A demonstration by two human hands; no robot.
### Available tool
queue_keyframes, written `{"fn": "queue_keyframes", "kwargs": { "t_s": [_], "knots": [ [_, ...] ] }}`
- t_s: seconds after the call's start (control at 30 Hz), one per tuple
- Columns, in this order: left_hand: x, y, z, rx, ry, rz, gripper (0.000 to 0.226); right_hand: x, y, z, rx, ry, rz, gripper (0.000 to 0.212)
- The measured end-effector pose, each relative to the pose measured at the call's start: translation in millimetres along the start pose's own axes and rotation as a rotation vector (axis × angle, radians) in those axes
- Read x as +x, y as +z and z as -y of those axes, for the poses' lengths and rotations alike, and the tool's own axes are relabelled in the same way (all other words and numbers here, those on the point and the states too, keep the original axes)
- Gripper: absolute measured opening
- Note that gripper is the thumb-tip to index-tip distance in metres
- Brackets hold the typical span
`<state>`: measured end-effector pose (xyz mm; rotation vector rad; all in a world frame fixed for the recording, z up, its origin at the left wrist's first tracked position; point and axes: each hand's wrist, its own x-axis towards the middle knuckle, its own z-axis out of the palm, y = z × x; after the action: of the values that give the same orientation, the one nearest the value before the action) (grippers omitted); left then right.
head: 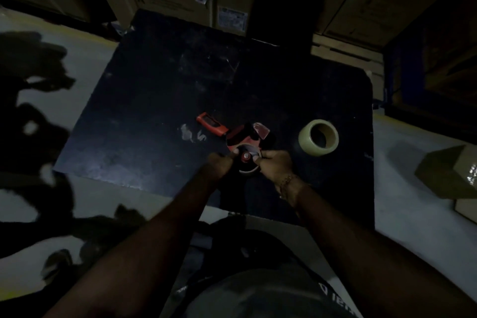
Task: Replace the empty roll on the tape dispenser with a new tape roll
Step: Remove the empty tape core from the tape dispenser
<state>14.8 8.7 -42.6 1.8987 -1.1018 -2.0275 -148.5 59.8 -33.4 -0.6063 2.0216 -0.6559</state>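
Gripping the empty roll (248, 162) on the red tape dispenser (238, 137) from either side, the left hand (219, 164) and right hand (276, 165) seem pinched on its rim, though it's dim. A new tape roll (318, 141) lies just right on the dark surface (154, 111).

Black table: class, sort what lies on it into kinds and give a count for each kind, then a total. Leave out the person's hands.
Tape dispenser, red and black, with the empty roll on its hub: 1
Empty roll, counted apart: 1
New tape roll, pale, standing apart to the right: 1
Total on the black table: 3
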Motion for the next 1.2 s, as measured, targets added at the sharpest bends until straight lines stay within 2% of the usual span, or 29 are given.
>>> {"fn": "queue_keyframes", "kwargs": {
  "t_s": [0.07,0.23,0.47,1.0,1.07,1.17,1.2],
  "knots": [
    [7.8,0.0,-0.8,0.046,-0.027,-0.020,0.075,-0.2,-2.8,-2.5,0.013,0.004,-0.003,0.017],
    [1.0,12.5,-10.3,0.248,0.125,-0.056,0.057,1.3,-7.2,-1.0,0.000,0.019,-0.048,0.021],
    [6.5,20.1,-6.1,0.373,0.114,-0.036,0.049,4.0,-4.8,-8.5,0.025,0.049,-0.060,0.030],
    [5.5,29.7,-8.0,0.442,0.054,-0.089,0.041,1.3,-1.7,-3.0,0.050,0.062,-0.126,0.015],
    [1.6,29.3,-11.0,0.441,0.055,-0.095,0.047,1.0,0.0,-3.8,0.048,0.067,-0.142,0.016],
    [5.8,28.5,-10.9,0.465,0.023,-0.105,0.074,-0.6,1.6,-2.7,0.026,0.064,-0.146,0.019],
    [9.8,29.0,-8.6,0.477,0.016,-0.113,0.076,-1.1,1.2,-2.1,0.027,0.067,-0.148,0.019]
  ]
}}
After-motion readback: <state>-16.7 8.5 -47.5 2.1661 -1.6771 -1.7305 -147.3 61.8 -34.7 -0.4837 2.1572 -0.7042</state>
